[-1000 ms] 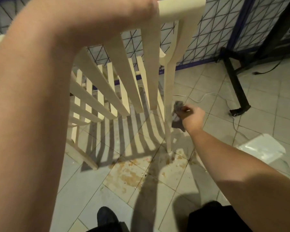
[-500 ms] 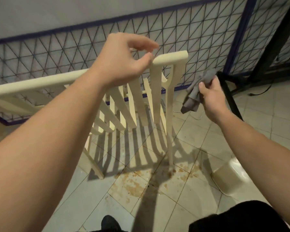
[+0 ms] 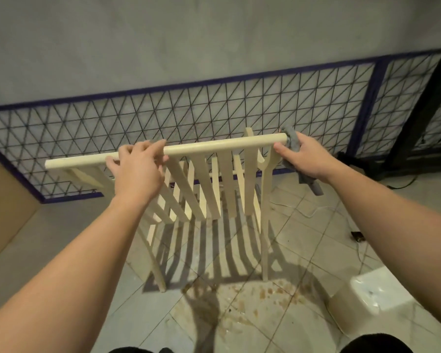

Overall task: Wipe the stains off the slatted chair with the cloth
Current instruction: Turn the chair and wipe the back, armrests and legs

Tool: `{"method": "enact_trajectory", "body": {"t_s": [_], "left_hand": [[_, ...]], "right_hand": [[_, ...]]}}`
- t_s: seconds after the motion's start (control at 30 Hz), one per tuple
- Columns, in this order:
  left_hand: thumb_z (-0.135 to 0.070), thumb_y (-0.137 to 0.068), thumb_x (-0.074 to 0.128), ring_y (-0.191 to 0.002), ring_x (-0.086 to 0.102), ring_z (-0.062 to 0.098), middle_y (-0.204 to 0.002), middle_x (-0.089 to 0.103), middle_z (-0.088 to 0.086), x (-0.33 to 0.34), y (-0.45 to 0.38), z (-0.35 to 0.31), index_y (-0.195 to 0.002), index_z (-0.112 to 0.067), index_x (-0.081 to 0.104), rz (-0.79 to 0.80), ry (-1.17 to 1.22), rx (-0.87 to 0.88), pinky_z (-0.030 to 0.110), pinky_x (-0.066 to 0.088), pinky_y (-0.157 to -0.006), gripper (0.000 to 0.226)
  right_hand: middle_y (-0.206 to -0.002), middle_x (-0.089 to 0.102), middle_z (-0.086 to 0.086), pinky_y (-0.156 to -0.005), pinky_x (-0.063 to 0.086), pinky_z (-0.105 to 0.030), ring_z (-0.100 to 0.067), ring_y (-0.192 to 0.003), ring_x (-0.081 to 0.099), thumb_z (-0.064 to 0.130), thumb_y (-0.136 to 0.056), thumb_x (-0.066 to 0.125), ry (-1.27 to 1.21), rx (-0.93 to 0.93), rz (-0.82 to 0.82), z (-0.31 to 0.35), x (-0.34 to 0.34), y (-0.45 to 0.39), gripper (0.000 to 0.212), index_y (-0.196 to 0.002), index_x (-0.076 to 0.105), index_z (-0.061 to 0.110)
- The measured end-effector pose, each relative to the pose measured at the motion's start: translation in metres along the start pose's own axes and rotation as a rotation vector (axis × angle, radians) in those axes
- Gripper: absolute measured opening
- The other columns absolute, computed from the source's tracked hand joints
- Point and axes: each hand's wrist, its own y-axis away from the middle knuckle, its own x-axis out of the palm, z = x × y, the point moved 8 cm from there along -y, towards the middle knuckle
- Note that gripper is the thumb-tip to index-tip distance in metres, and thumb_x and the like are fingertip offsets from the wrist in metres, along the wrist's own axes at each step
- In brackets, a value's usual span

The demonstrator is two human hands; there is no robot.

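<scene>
Mid-frame, the left hand (image 3: 138,169) grips the chair (image 3: 224,145) by its top rail; the right hand (image 3: 302,155) presses the cloth (image 3: 292,138) against the rail's right end. Steady the chair, then wipe firmly along the rail.

The chair (image 3: 214,189) stands before the mesh fence (image 3: 214,110), with a tub (image 3: 367,301) to its right.

The right hand (image 3: 306,159) hides most of the grey cloth (image 3: 313,186); the white tub (image 3: 372,299) is cut off at the right edge.
</scene>
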Motion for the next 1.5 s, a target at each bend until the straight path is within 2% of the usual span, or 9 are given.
{"method": "enact_trajectory", "body": {"t_s": [0.23,0.4,0.63,0.8,1.0,1.1,1.27,1.4,1.5], "left_hand": [[-0.005,-0.098,0.046,-0.116,0.043,0.032,-0.124,0.06,-0.005,-0.002,-0.005,0.009,-0.114,-0.034,0.059,0.032,-0.109,0.074,0.078,0.018,-0.107,0.036],[0.002,-0.094,0.051,-0.11,0.045,0.033,-0.119,0.063,-0.002,-0.008,-0.01,0.037,-0.113,-0.035,0.063,-0.048,-0.05,0.093,0.059,0.037,-0.097,0.043],[0.009,-0.089,0.052,-0.104,0.055,0.031,-0.111,0.062,0.0,-0.011,-0.031,0.063,-0.098,-0.02,0.066,-0.002,-0.027,0.118,0.042,0.05,-0.083,0.034],[0.003,-0.096,0.053,-0.115,0.058,0.033,-0.135,0.056,0.005,-0.006,-0.048,0.09,-0.116,-0.025,0.072,0.026,-0.009,-0.008,0.041,0.049,-0.096,0.04],[0.005,-0.092,0.044,-0.141,0.035,0.032,-0.158,0.028,0.018,0.0,-0.032,0.065,-0.154,-0.018,0.036,0.022,0.355,-0.332,0.029,0.034,-0.108,0.066],[-0.027,-0.09,0.049,-0.144,0.036,0.028,-0.161,0.026,0.012,0.017,-0.005,0.03,-0.16,-0.01,0.016,-0.064,0.762,-0.592,0.029,0.03,-0.114,0.079],[-0.049,-0.062,0.067,-0.11,0.059,0.023,-0.155,0.039,0.012,0.048,0.015,-0.039,-0.155,-0.008,-0.022,0.075,1.038,-0.739,0.041,0.049,-0.099,0.135],[-0.025,-0.074,0.07,-0.078,0.058,0.007,-0.165,0.023,0.012,0.052,0.011,-0.051,-0.15,-0.006,-0.034,0.061,0.987,-0.74,0.029,0.047,-0.077,0.13],[-0.026,-0.07,0.071,-0.085,0.062,0.013,-0.163,0.027,0.012,0.052,0.007,-0.042,-0.15,-0.005,-0.033,0.041,0.952,-0.755,0.031,0.053,-0.079,0.133]], "right_hand": [[-0.087,0.067,0.0,-0.058,0.048,-0.022,-0.011,-0.068,0.063,0.043,-0.093,0.062,-0.042,0.016,0.013,0.008,0.005,0.004,0.026,-0.114,0.057,0.027],[-0.087,0.067,0.003,-0.052,0.05,-0.013,0.003,-0.058,0.062,0.038,-0.091,0.068,-0.076,-0.088,0.016,0.034,0.028,0.02,0.02,-0.108,0.06,0.03],[-0.088,0.065,0.001,-0.07,0.06,-0.046,-0.018,-0.076,0.068,0.039,-0.085,0.075,-0.187,-0.119,-0.029,0.053,0.057,0.04,0.026,-0.105,0.063,0.026],[-0.073,0.06,0.007,-0.053,0.045,-0.016,0.001,-0.056,0.052,0.038,-0.083,0.077,-0.129,-0.191,-0.017,0.077,0.076,0.047,0.024,-0.097,0.063,0.024],[-0.089,0.071,0.009,-0.057,0.049,-0.011,0.008,-0.068,0.063,0.026,-0.084,0.078,-0.392,-0.009,0.016,0.033,0.067,0.048,0.027,-0.11,0.072,0.026],[-0.094,0.071,0.003,-0.063,0.052,-0.023,-0.005,-0.074,0.066,0.045,-0.086,0.072,-0.379,0.212,-0.025,-0.023,0.067,0.048,0.029,-0.11,0.068,0.028],[-0.107,0.072,-0.005,-0.09,0.058,-0.044,-0.019,-0.09,0.071,0.043,-0.085,0.073,-0.491,0.465,0.109,-0.083,0.097,0.055,0.044,-0.121,0.062,0.022],[-0.122,0.063,0.006,-0.096,0.052,-0.042,-0.018,-0.108,0.062,0.031,-0.081,0.078,-0.136,0.242,0.141,-0.072,0.111,0.041,0.06,-0.135,0.052,0.026],[-0.113,0.069,0.002,-0.094,0.055,-0.046,-0.021,-0.103,0.066,0.028,-0.082,0.077,-0.327,0.319,0.133,-0.074,0.122,0.033,0.043,-0.122,0.061,0.024]]}}
